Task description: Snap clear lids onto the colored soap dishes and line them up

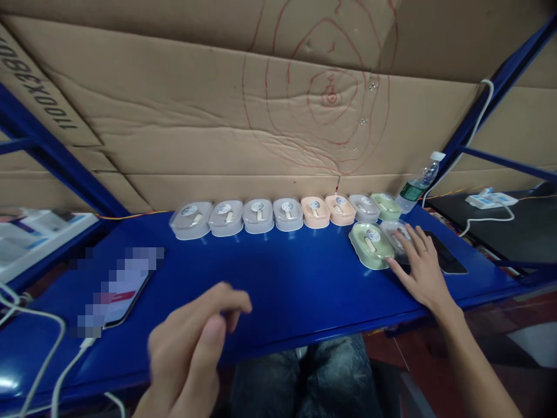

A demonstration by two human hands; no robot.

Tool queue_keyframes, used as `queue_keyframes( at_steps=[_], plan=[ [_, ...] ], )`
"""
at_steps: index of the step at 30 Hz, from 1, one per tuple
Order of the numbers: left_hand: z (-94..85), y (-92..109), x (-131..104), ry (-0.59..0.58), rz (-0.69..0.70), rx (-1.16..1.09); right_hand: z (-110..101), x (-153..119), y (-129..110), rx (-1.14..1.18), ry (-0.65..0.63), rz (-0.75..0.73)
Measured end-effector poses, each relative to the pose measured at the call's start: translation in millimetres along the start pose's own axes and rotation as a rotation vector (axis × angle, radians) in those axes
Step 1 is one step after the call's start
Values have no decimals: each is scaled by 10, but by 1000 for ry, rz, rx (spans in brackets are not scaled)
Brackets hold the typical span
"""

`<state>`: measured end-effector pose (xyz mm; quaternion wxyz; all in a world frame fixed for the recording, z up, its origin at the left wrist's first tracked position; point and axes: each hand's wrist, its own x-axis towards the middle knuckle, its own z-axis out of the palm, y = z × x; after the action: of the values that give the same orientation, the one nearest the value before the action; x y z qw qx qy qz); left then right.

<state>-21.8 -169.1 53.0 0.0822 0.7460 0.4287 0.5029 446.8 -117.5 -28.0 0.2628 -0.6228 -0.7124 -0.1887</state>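
My right hand [420, 264] reaches to the right side of the table. Its fingers are spread over a grey lidded box [394, 225], partly covering it, with the thumb by the edge of a green lidded box [372, 245]. Both boxes have clear lids bearing a round sticker and a small pale piece. Held low above the front of the table, my left hand [195, 345] is loosely curled, thumb apart from the bent index finger, and nothing shows in it. Behind runs a row of similar boxes: several grey [259, 216], two peach [315, 212], and one green [386, 206].
A blue table [278, 278] spans the view before a cardboard wall [174, 104] with red rings drawn on it. A phone [126, 290] with a white cable lies left. A water bottle [420, 183] stands back right; a dark flat slab [448, 255] lies beyond my right hand.
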Motion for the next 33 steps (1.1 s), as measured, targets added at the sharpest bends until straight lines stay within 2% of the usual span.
queue_keyframes(
  at_steps=[3,7,9,12,16,18,21,24,26,29,33],
  plan=[
    [89,-79,176,-16,-42,-79,3,4,-14,-14,-24,-29],
    [38,-27,252,185,-82,-20,22,2,6,-19,-26,-22],
    [-10,-89,307,254,-103,69,23,2,8,-26,-29,-19],
    [-42,-425,520,192,-169,221,21,1,-2,-49,-41,-19],
    [10,-1087,946,4,-295,615,34,-8,-12,-86,-41,12],
    [60,-1366,1118,-87,-416,748,42,-14,-14,-103,-30,28],
    [133,-1663,1250,-182,-572,842,36,-9,-29,-109,-7,32],
    [167,-1847,1243,-212,-601,854,19,29,-67,-85,17,-5],
    [165,-1917,1199,-226,-590,838,21,67,-89,-57,-4,-85],
    [148,-1947,1136,-226,-558,831,54,112,-84,-43,-66,-200],
    [148,-1902,1113,-159,-552,851,100,110,-16,-65,-64,-177]
  ],
)
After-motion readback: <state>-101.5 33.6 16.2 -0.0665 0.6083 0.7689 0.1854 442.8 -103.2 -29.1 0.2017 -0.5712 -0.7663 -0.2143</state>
